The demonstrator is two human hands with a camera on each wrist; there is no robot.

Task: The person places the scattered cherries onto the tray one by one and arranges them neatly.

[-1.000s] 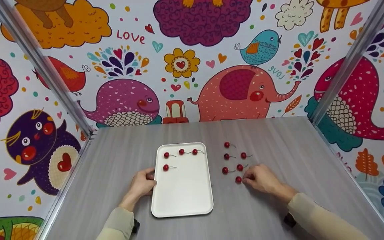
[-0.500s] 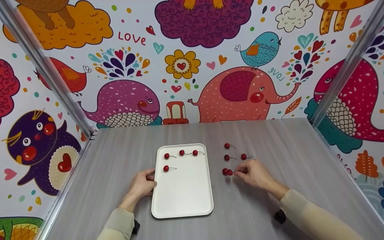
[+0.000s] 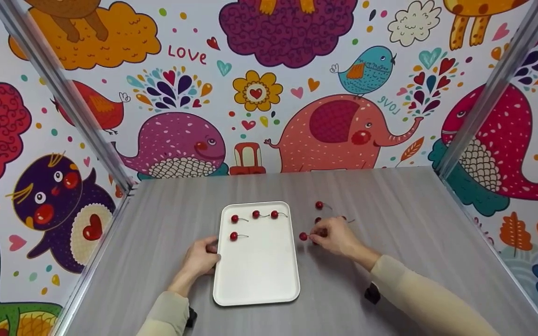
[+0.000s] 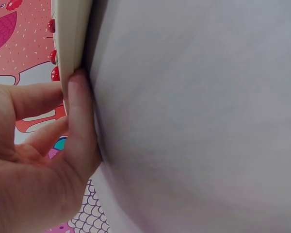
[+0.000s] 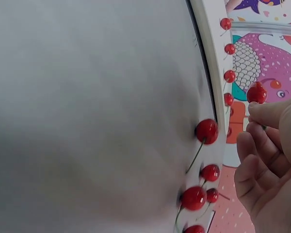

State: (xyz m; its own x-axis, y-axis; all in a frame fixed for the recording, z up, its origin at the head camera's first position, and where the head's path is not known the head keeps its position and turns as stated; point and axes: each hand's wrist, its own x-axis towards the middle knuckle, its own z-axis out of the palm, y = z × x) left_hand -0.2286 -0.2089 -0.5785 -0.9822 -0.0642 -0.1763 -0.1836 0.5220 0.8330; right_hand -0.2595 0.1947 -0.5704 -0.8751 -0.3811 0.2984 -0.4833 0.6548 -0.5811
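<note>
Leftward first: left hand (image 3: 199, 256) grips near-white tray (image 3: 257, 280) by its left edge, thumb and fingers closed on it. Tray sits on grey table (image 3: 166, 224), bearing row of three cherries (image 3: 256, 214) at far end, fourth cherry (image 3: 234, 236) nearer, at left. Just right of tray, held cherry (image 3: 303, 236), stem pinched between thumb and fingertips of right hand (image 3: 336, 237). Loose cherries (image 3: 319, 205) around that hand, some partly hidden.

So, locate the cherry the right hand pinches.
In the head view, the cherry is between the white tray, on its left, and the right hand.
</note>
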